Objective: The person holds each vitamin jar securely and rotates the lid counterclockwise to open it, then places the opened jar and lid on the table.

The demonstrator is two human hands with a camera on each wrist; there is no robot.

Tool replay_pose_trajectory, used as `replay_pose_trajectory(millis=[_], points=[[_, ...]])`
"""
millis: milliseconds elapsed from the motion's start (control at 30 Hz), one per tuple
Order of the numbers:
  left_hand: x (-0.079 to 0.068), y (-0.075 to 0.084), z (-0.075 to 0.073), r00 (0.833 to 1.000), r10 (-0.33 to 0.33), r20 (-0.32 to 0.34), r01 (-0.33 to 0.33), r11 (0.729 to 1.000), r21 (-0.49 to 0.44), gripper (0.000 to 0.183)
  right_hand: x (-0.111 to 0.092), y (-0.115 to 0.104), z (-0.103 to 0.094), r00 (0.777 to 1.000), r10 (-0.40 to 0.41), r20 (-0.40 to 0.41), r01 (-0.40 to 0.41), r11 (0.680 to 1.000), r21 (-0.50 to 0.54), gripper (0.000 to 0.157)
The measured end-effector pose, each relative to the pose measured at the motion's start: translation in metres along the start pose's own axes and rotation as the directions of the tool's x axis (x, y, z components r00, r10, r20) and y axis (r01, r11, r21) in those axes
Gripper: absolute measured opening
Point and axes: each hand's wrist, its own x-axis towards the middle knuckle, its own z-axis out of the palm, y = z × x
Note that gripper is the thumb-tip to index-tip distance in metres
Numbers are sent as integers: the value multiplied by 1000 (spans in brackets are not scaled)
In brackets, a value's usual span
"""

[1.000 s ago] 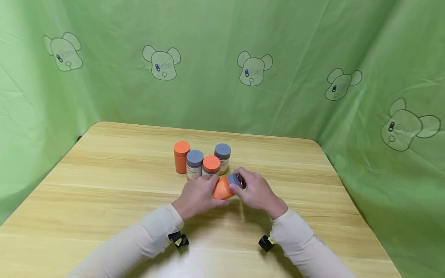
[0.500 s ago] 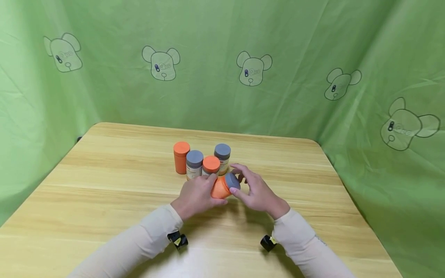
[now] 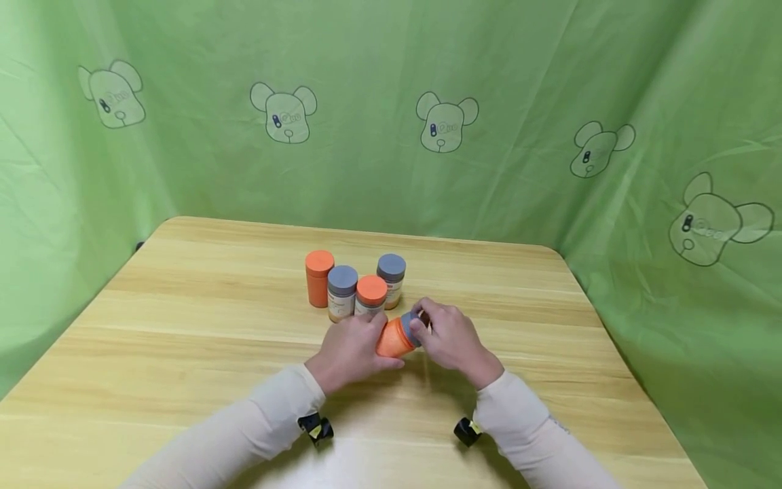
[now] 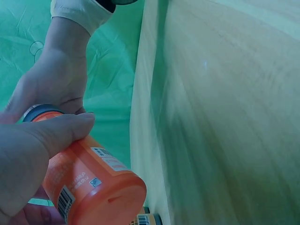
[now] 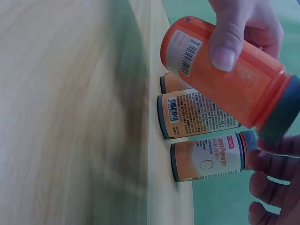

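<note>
In the head view my left hand (image 3: pixel 351 346) grips an orange bottle (image 3: pixel 394 339) by its body, thumb along one side. The bottle is tilted above the table, its grey cap (image 3: pixel 410 327) pointing up and to the right. My right hand (image 3: pixel 453 337) holds that cap between thumb and curled fingers. In the left wrist view the bottle's base and barcode labels face the camera. The right wrist view shows the left thumb (image 5: pixel 225 51) pressed on the orange body, with right-hand fingers (image 5: pixel 267 187) below the cap.
Just beyond the hands stand an all-orange bottle (image 3: pixel 318 288), a labelled bottle with a grey cap (image 3: pixel 342 280), an orange-capped bottle (image 3: pixel 371 290) and another grey-capped bottle (image 3: pixel 392 267). A wooden table (image 3: pixel 183 326) lies beneath; a green curtain (image 3: pixel 366 183) surrounds it.
Half a second ago my right fingers were spread loosely off the cap; now they are curled round it again. The left hand keeps its grip, and the standing bottles have not moved.
</note>
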Motion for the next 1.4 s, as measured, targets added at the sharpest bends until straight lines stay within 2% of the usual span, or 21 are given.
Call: replay_pose_trajectory(millis=[33, 100, 167, 267, 333, 433, 533, 700, 867, 1167, 1233, 1333, 1400], points=[[0, 0, 0, 1000, -1, -6, 1, 1000, -2, 61, 0, 0, 0, 1000, -14, 0, 14, 1000, 22, 66], [0, 0, 0, 1000, -5, -15, 5, 1000, -15, 61, -1, 2, -1, 998, -58, 14, 56, 993, 102, 50], [0, -1, -1, 1000, -13, -22, 12, 1000, -23, 61, -2, 3, -2, 993, -110, 41, 101, 978, 185, 38], [0, -2, -2, 1000, -23, -16, 23, 999, -34, 62, -3, 3, -4, 984, -167, 67, 143, 952, 271, 45], [1, -3, -3, 1000, -29, -6, 29, 999, -39, 62, -3, 3, -5, 984, -168, 62, 146, 952, 269, 47], [2, -3, -3, 1000, -28, 7, 29, 998, -48, 61, -3, 4, -4, 991, -126, 43, 114, 970, 215, 42], [2, -3, -3, 1000, -21, -1, 21, 999, -50, 60, -3, 6, -4, 995, -100, 18, 95, 982, 163, 49], [2, -4, -2, 1000, -17, -24, 16, 999, -44, 61, -4, 9, -5, 990, -144, 5, 140, 968, 206, 45], [3, -4, -3, 1000, -17, -22, 16, 999, -37, 62, -5, 9, -5, 985, -171, -9, 168, 959, 228, 50], [4, 0, -5, 1000, 0, -10, 0, 1000, -30, 59, -4, 6, -4, 993, -114, -27, 117, 970, 213, 29], [4, 1, -5, 1000, 3, -7, -3, 1000, -16, 59, -4, 5, -3, 996, -82, -27, 85, 980, 179, 37], [3, 1, -5, 1000, 5, -4, -5, 1000, 1, 58, -3, 4, -1, 999, -33, -37, 37, 995, 88, 61], [3, 1, -4, 1000, 8, -5, -8, 1000, 2, 59, -3, 4, 0, 998, -14, -53, 15, 999, 32, 72]])
